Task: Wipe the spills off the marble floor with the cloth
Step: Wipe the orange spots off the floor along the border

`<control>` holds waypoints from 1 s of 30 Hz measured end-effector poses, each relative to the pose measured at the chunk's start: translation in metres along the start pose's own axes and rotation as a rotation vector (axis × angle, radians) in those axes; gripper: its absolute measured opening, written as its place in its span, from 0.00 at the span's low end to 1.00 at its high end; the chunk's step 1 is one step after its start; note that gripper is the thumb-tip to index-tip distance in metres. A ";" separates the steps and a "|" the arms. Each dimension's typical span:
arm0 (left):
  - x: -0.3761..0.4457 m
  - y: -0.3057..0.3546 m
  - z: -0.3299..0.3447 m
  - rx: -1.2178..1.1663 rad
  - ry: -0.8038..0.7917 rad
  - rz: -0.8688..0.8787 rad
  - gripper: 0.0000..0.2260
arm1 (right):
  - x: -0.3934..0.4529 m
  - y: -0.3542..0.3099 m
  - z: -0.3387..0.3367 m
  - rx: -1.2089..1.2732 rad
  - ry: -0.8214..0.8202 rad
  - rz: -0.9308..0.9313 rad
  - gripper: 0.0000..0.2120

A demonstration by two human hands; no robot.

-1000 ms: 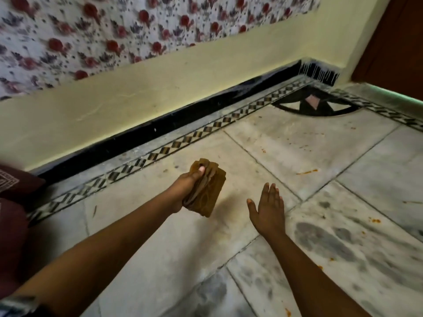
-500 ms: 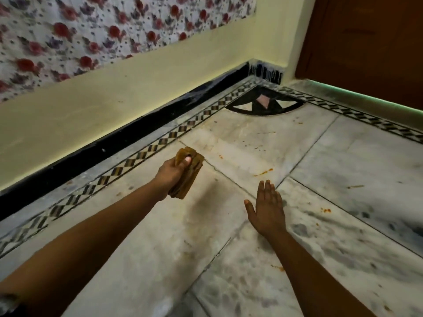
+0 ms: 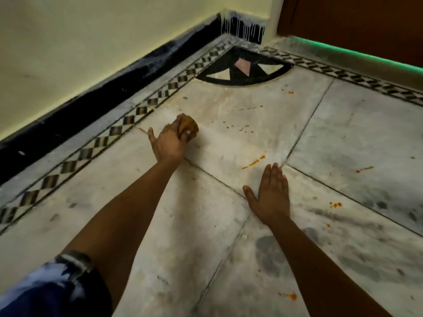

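— Near the corner of the room, where are my hands now?

— I see your left hand (image 3: 168,143) down on the marble floor (image 3: 229,124), fingers wrapped round the brown cloth (image 3: 187,128). The cloth is bunched under the fingertips, pressed on the slab just beside the checkered border strip (image 3: 128,120).

— And half a second ago?

— The cloth was held up off the floor, folded flat and standing on edge in that grip. Now it is lower and further forward, crumpled against the stone. The blur on the hand tells me it is moving.

— The other hand?

— Your right hand (image 3: 270,193) lies flat on the floor, fingers straight and together, thumb spread, holding nothing. It sits where two slab joints meet, as it did before.

— Spills?

— An orange streak (image 3: 254,162) lies just ahead of the right fingertips, untouched. Small orange drops (image 3: 238,128) are scattered to the right of the cloth, near it but apart. More spots (image 3: 335,204) sit right of the right hand, and one blot (image 3: 292,296) lies near the bottom edge.

— Anything else changed?

— My view has swung toward the corner: the dark inlaid quarter-circle (image 3: 242,69) looks closer, the flowered wallpaper is out of sight, and the wooden door (image 3: 354,21) fills the upper right. A watch (image 3: 75,259) and a dark sleeve (image 3: 50,291) show on your left arm.
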State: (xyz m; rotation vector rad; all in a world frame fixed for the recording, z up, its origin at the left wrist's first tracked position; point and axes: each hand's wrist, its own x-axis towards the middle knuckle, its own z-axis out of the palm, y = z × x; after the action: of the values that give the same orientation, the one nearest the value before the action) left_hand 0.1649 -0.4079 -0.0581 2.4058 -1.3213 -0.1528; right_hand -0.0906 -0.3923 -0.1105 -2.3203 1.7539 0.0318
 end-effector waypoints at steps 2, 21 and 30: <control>0.011 0.000 0.021 0.033 -0.167 0.048 0.25 | 0.011 0.000 0.007 -0.008 0.045 0.021 0.45; 0.028 -0.042 0.052 0.245 -0.371 0.242 0.36 | 0.034 -0.013 0.028 0.045 0.129 0.133 0.48; 0.057 0.004 0.077 0.240 -0.384 0.273 0.33 | 0.035 -0.013 0.028 0.033 0.134 0.138 0.46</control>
State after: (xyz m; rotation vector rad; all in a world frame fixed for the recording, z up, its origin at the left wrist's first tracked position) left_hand 0.1716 -0.4785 -0.1219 2.4368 -1.9249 -0.4175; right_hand -0.0648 -0.4161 -0.1411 -2.2209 1.9610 -0.1307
